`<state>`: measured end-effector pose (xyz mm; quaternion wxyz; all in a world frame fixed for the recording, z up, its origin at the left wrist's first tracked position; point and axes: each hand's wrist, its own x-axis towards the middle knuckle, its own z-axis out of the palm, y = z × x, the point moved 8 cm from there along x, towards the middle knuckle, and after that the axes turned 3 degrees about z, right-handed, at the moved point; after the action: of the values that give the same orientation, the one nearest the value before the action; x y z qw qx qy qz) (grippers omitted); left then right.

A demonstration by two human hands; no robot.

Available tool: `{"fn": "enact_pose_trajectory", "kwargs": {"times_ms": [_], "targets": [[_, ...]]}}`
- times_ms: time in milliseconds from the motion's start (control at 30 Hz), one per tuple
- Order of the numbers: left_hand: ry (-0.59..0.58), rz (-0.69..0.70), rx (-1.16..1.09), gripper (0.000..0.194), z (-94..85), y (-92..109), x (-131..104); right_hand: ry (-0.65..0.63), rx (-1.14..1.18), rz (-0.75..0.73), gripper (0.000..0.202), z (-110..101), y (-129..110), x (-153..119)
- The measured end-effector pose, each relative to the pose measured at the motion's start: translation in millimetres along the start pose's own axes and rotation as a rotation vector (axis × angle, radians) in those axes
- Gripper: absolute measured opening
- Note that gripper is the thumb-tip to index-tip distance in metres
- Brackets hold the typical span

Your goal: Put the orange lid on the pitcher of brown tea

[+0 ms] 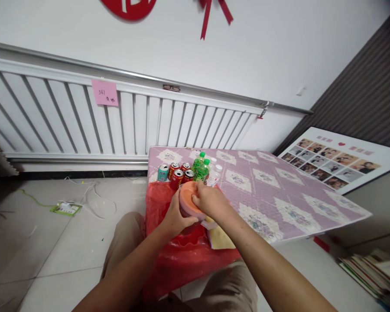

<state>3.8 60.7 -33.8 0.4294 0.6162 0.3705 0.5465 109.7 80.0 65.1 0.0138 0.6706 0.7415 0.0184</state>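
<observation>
1. Five drink cans [178,178] sit bunched up at the left end of the table, just past the container and right by the red plastic sheet [154,199]. A careless swing of the left knuckles could knock the near ones over, and being that close they'd probably take each other down.
2. Left hand [175,217] is curled around the side of the round container, fingers on the far-left side and thumb at the near side. If that hold loosens, the whole thing could twist or drop, imo.
3. Round container [186,197], orange on top, is up off the red sheet between both hands, tilted a bit. Can't tell if that orange part is a lid or the inside, but if it's loose, a sudden tug could pop it off or spill whatever's in there.
4. Green-capped bottles [202,172] stand just beyond it, tall and skinny, so a bump could tip them.
5. Right hand [212,201] has its fingers and thumb pinching the container's right rim. Uneven pulling there could make it slip.
6. Yellow cloth [221,238] lies under the right forearm; a dragging wrist could snag it.
</observation>
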Motion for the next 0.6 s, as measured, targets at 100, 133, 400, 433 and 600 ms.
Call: {"fn": "enact_pose_trajectory", "kwargs": {"times_ms": [100,133,400,433,600], "targets": [[0.001,0.017,0.0,0.103,-0.1,1.2,0.7,-0.001,0.023,0.015,0.036,0.3,-3.8,2.9],[0.001,0.022,-0.005,0.102,0.1,1.2,0.9,-0.003,0.037,0.008,0.035,0.0,-3.3,4.2],[0.005,0.034,-0.004,0.097,0.8,1.9,-0.5,-0.011,0.194,-0.287,0.031,-10.1,18.3,9.6],[0.006,0.04,0.0,0.096,0.9,1.9,-0.9,-0.004,0.208,-0.354,0.037,-10.0,18.4,8.4],[0.025,0.033,0.063,0.097,-0.1,-2.2,-1.9,0.047,0.261,-0.661,0.049,-6.3,9.7,-4.1]]}}
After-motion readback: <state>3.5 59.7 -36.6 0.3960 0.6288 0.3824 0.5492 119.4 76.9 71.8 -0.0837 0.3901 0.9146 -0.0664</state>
